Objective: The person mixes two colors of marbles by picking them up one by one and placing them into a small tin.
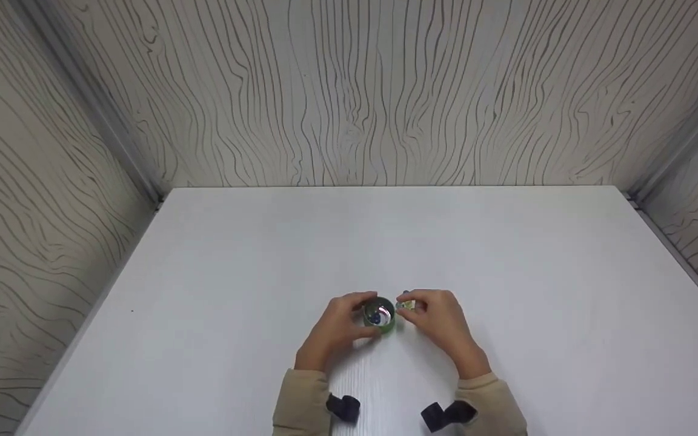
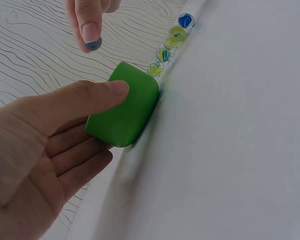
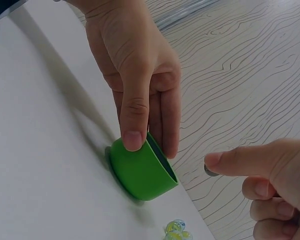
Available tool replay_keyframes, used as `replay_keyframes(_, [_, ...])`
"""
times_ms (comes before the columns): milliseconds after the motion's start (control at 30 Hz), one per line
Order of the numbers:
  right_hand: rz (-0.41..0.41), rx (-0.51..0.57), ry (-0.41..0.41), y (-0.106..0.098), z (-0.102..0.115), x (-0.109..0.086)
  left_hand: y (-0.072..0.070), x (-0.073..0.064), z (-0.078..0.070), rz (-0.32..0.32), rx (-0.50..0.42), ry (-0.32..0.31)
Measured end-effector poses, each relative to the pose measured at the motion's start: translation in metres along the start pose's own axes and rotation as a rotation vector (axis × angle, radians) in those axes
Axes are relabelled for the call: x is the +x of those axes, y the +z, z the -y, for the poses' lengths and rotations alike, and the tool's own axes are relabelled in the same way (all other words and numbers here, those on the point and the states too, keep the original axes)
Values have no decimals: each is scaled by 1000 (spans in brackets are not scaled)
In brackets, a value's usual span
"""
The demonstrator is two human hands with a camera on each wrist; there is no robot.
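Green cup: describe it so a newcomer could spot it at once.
On the white table, near its front edge, the left hand grips a small round green cup. It is the only green, opaque thing; beside it lie clear swirled marbles.

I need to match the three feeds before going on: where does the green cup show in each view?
Head: the green cup stands on the white table, low centre, between both hands.
Left wrist: upper centre-left, held by the left hand, with a row of marbles beyond it.
Right wrist: lower centre, under the left hand's fingers.
Shared landmark: the marbles beside the cup, seen in all three views.
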State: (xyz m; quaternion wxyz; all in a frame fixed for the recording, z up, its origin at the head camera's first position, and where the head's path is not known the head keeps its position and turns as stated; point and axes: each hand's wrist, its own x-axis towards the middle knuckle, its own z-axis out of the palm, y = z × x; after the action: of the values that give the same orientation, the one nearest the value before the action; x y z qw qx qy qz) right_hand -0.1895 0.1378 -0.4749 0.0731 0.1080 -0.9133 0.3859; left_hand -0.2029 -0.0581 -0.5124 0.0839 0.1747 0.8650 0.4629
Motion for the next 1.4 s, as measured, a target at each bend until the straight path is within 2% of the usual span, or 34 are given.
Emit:
replay_keyframes(233, [7,5,16,2,-1,1,0,0,0,3,10,22])
replay_keyframes(500, [-1,18,-26,6,-1,0,0,0,-1,8,8,-3])
replay_keyframes(1000, [20,14,-52,15,1,-2,0,-1,-1,-1,6,8])
replay_keyframes(1200, [17,13,-59,15,1,-3,1,0,0,9,4,-7])
replay_keyframes(1400, [25,-14,-55,18,-1,-3,-1,0,0,10,4,33])
